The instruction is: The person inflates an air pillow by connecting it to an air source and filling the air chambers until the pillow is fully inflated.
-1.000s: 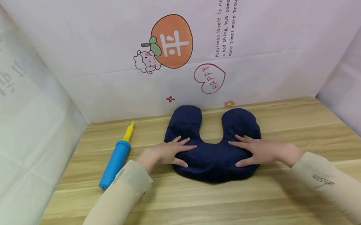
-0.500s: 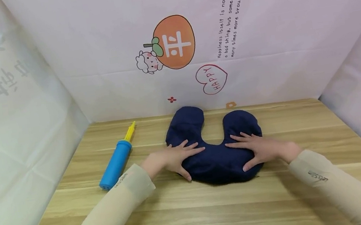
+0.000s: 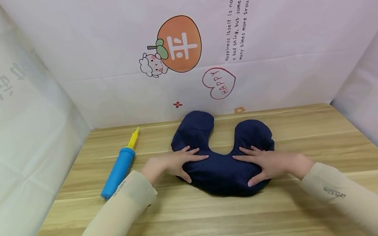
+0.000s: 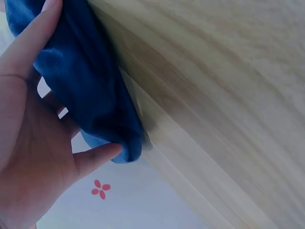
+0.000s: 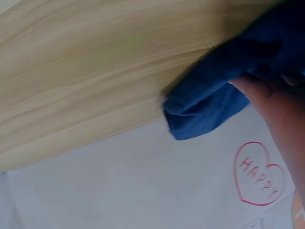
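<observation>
A dark blue U-shaped neck pillow [image 3: 226, 175] lies on the wooden table, its two arms pointing at the back wall. On its left side rests my left hand [image 3: 179, 163], fingers spread over the cloth and thumb at the near edge. My right hand [image 3: 269, 163] lies across the right side in the same way, with fingers spread. In the left wrist view the thumb and fingers of the left hand [image 4: 40, 138] touch the creased blue cloth. The right wrist view has part of the right hand [image 5: 279, 107] against the pillow [image 5: 205, 105].
A blue hand pump [image 3: 118, 172] with a yellow nozzle lies to the left of the pillow on the wooden table [image 3: 205, 232]. White printed cloth walls [image 3: 278, 81] stand at the back and on both sides.
Both hands stay on the pillow and shift over it slightly. Its right arm and near edge have come a little toward me, so it sits slightly turned.
</observation>
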The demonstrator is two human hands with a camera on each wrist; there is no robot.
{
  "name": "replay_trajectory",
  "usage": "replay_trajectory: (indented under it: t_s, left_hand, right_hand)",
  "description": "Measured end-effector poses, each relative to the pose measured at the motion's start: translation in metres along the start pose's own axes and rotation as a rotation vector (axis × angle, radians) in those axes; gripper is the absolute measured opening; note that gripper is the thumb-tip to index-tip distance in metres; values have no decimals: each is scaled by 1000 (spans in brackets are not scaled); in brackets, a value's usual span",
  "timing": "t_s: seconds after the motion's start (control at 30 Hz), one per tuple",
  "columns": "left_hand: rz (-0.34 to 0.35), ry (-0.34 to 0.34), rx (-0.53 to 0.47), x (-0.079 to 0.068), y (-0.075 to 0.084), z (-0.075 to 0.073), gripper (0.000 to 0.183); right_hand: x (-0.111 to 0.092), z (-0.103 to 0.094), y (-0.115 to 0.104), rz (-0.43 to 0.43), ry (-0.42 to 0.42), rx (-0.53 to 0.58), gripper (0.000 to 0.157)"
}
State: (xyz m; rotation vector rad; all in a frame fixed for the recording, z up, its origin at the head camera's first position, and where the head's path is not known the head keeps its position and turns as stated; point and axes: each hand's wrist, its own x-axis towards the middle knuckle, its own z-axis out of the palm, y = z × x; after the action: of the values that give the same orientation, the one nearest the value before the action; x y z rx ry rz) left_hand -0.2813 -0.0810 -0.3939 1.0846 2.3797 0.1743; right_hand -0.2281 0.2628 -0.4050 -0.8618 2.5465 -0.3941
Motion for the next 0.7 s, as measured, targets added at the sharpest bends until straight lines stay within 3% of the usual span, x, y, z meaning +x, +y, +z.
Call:
replay_trajectory:
  t_s: [0.3, 0.7]
  left_hand:
    - [7, 45, -76, -7, -7, -5, 85]
    - [-16, 126, -3, -8, -11, -10, 77]
  right_hand:
    - [-1, 5, -24, 31, -44, -16, 96]
    - [0, 8, -55, 74, -133, -64, 98]
